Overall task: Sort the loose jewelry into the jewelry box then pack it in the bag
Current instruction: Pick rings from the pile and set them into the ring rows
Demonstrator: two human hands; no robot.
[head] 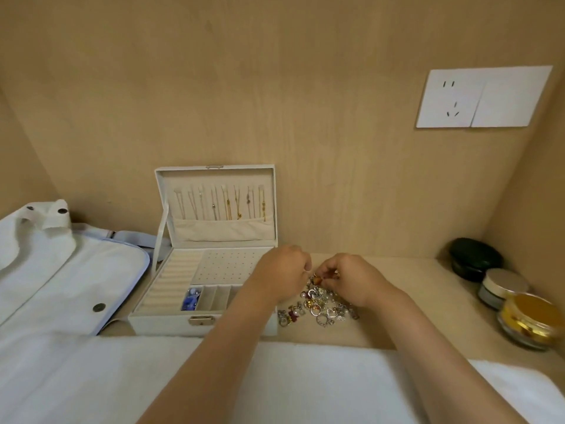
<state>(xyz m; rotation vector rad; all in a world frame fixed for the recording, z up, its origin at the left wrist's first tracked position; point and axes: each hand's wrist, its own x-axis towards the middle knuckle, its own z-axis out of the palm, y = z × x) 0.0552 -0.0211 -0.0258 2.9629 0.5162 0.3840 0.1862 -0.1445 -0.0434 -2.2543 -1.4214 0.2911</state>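
Head view: right hand (351,278) pinching amber piece (317,280) above loose jewelry (321,307) beside open jewelry box (165,325); left hand (279,272) curled, grip unclear.

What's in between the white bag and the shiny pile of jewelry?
The open jewelry box sits between the bag and the jewelry pile, as the head view shows.

Cream jewelry box (171,320) with blue pieces (190,298) inside — white, blue-trimmed bag (76,270) — silver, gold and red loose jewelry (318,304).
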